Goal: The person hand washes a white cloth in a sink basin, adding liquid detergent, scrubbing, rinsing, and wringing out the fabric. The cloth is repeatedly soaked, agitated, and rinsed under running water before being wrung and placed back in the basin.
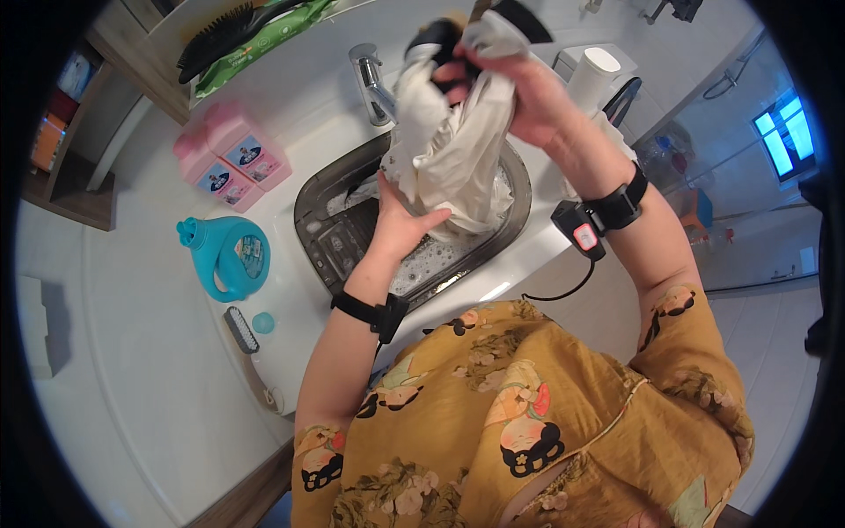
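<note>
A wet white garment with black trim [462,155] hangs bunched over a dark plastic washbasin [317,261]. My right hand [521,89], raised near the tap, is closed on its upper part; this area is blurred. Lower down, my left hand [406,221] is spread against the garment's side, thumb and fingers apart; whether it grips any cloth is unclear. Soapy water with foam [429,267] fills the basin under the cloth, and a ribbed washboard part [346,231] shows at its left. The garment's lower end reaches the foam.
Pink bottles [231,158], a teal detergent bottle [231,257], a scrubbing brush [241,329] and a teal cap [263,323] stand or lie left of the basin. Behind it rises a chrome tap [370,82]. A white container [594,72] is at the back right.
</note>
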Available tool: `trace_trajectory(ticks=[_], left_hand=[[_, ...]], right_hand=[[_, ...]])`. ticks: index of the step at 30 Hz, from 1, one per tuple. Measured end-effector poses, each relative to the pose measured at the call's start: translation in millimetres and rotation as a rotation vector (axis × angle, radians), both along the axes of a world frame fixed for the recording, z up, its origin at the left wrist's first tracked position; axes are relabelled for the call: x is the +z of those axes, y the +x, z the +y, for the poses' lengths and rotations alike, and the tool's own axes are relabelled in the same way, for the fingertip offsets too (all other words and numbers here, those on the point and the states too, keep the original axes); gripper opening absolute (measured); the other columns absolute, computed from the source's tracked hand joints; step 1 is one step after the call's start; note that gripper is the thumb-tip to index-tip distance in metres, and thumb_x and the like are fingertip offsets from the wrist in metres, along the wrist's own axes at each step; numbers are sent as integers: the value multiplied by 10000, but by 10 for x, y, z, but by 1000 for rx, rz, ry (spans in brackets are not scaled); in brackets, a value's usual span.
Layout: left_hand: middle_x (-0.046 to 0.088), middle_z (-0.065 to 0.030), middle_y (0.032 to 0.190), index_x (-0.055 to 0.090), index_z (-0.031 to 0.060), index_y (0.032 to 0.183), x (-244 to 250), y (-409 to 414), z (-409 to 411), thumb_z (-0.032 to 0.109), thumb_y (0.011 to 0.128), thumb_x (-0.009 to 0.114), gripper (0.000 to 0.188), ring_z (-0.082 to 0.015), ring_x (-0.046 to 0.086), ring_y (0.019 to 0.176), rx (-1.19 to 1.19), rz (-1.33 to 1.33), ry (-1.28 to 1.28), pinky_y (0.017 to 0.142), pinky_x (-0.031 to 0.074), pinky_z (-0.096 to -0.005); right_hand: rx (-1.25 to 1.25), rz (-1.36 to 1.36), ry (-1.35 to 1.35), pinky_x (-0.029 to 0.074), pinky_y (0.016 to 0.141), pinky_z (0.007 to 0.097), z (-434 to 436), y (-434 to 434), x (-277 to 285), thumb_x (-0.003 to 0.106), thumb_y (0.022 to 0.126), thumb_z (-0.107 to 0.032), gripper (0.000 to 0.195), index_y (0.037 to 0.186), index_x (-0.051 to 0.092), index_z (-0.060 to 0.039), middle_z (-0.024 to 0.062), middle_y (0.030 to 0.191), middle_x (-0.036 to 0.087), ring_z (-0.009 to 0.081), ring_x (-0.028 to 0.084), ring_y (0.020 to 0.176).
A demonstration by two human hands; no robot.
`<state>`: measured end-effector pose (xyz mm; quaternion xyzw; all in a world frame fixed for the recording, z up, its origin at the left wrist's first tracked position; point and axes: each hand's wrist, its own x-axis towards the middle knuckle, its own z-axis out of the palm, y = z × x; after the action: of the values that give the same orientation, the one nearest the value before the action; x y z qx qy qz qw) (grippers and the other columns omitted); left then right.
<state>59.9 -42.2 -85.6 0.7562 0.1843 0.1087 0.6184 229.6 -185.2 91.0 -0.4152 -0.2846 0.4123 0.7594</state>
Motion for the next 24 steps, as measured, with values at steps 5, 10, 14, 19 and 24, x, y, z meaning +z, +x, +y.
trace_trajectory(ticks=[5,10,14,19,24], left_hand=[[589,-179,1311,317,-89,1462,94,145,321,125,796,825,864,-219,589,1171,-87,44,-310,988,469,-310],[677,-94,1180,573,-25,1297,186,62,362,91,923,659,401,-171,632,1085,-4,101,-432,975,477,-312],[662,-120,1213,416,15,1471,142,-167,408,-23,869,612,635,-217,638,1112,24,-44,-688,1008,477,-317],[677,-85,1198,563,57,1391,-75,-505,521,1,859,658,543,-152,643,1045,-271,245,-378,925,501,-277],[696,-158,1194,611,127,1352,-111,-656,132,185,843,724,525,-269,676,1021,-696,405,206,946,498,-330]], right_hand=[[-1,-88,63,580,800,408,84,219,356,612,977,-360,267,1113,641,-132,107,1056,720,226,689,859],[-128,-138,-136,583,749,363,171,372,232,589,996,-248,251,1178,593,-75,109,995,692,181,663,800],[-147,-120,-423,573,709,330,-16,621,-200,629,976,-343,352,1212,591,-85,72,932,670,146,639,758],[-208,-69,-604,548,812,326,-207,681,-849,687,921,-420,395,1134,662,-88,47,939,665,148,649,873],[-193,-195,-716,484,861,338,-431,636,-1534,756,846,-384,480,1246,634,-148,-9,1148,664,137,622,1025]])
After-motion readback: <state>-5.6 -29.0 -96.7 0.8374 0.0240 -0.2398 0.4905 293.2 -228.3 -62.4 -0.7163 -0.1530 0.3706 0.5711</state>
